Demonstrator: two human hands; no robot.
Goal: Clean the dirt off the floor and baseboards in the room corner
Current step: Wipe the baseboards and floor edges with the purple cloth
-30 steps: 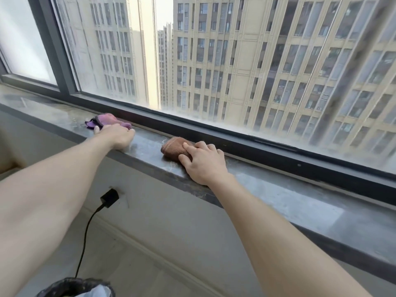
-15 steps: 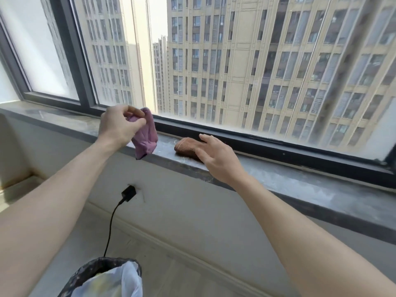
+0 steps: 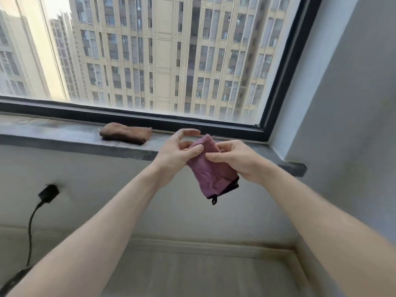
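Nearest us, our two bare forearms reach forward and meet in mid-air, in front of the sill. Between them hangs a purple cloth (image 3: 211, 171) with a dark trimmed edge and a small loop at its lower corner. Our left hand (image 3: 177, 154) pinches the cloth's upper part between thumb and curled fingers, its forefinger lifted free above. Our right hand (image 3: 234, 160) grips the opposite edge, fingers curled round it. Both hands pull on the upper end, likely so the cloth can be opened or refolded to a fresh face before wiping.

Below the hands lies the floor (image 3: 192, 275), and where it meets the wall runs the baseboard (image 3: 203, 245), ending in the room corner (image 3: 294, 251) at lower right. A brownish stain shows along that corner, the dirt we are meant to clean; the cloth is held well above it.

To the left, a black plug (image 3: 48, 192) sits in the wall, its cable trailing down.

Farther back, a brown cloth (image 3: 126, 133) lies folded on the grey sill (image 3: 64, 133), apart from both hands, seemingly parked as a spare. Beyond is the window (image 3: 162, 50) and tall apartment blocks.
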